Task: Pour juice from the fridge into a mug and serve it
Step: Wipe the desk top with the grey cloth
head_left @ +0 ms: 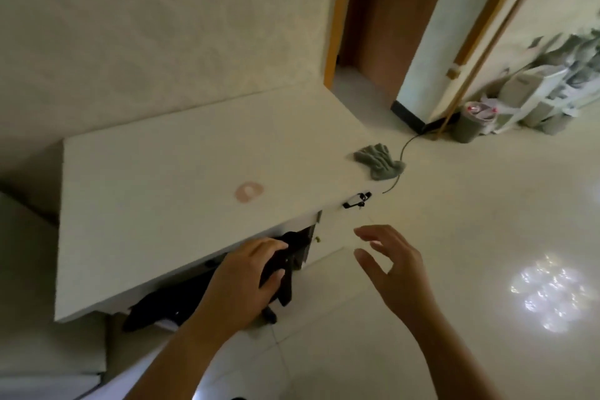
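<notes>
A low white unit stands against the wall, seen from above; a gap shows dark along its front edge. My left hand is closed around a black handle-like piece at that front edge. Out to the right, my right hand hovers over the floor with fingers spread and nothing in it. No juice and no mug are in view.
A pink ring mark is on the unit's top and a grey cloth lies at its right corner. A black latch sits on the front edge. Doorway, bin and white rack stand beyond glossy floor tiles.
</notes>
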